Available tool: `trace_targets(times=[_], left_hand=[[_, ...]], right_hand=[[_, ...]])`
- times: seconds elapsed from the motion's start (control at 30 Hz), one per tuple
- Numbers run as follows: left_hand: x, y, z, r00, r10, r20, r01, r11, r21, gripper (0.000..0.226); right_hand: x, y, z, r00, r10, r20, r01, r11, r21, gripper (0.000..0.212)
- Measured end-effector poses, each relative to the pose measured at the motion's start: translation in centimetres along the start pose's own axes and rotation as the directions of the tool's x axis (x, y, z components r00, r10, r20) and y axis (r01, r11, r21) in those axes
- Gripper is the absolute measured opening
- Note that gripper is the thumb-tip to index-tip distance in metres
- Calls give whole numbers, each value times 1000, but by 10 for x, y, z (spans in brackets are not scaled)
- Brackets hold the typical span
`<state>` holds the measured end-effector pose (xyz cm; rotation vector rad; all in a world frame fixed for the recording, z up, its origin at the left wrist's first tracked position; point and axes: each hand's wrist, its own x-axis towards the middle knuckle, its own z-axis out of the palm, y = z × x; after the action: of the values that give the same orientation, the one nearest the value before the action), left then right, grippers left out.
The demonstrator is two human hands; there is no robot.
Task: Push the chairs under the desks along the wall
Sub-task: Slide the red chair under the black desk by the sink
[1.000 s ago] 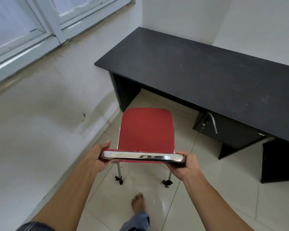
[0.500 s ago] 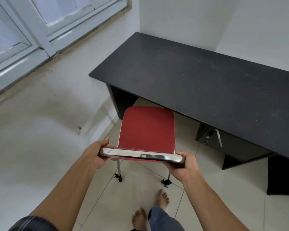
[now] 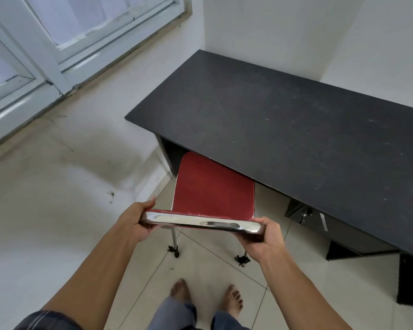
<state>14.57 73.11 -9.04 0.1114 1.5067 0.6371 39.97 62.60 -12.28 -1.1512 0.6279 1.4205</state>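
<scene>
Where the red seat stood clear of the desk 1 second ago, the front edge of the red chair (image 3: pixel 214 189) now slips beneath the near lip of the black desk (image 3: pixel 296 120), at about 12 o'clock from the person. That means the push is under way but, by my reading, well short of done: most of the seat and both rear legs show on the open tile.

The left hand (image 3: pixel 136 221) is clamped on the 9 o'clock end of the chrome backrest rail (image 3: pixel 203 222), thumb over the top. The right hand (image 3: pixel 266 236) is wrapped round the 3 o'clock end, fingers curled beneath. Both feet have come up level, just behind the chair at 6 o'clock.

The chair enters at the desk's left bay, close beside the side panel (image 3: pixel 171 153) at 11 o'clock; the drawer unit (image 3: pixel 320 221) sits at 2 o'clock, apart from it. A straight push should seat it, though drifting left may catch that panel.
</scene>
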Motion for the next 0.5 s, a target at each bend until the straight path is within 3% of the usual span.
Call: trace_targets(times=[0.3, 0.5], left_hand=[[30, 60, 23, 1000, 13, 13, -14, 996, 87, 46], [48, 111, 35, 999, 32, 20, -35, 987, 158, 45]], right_hand=[[13, -4, 41, 998, -15, 54, 10, 995, 99, 23], [29, 8, 77, 998, -25, 55, 15, 982, 188, 22]])
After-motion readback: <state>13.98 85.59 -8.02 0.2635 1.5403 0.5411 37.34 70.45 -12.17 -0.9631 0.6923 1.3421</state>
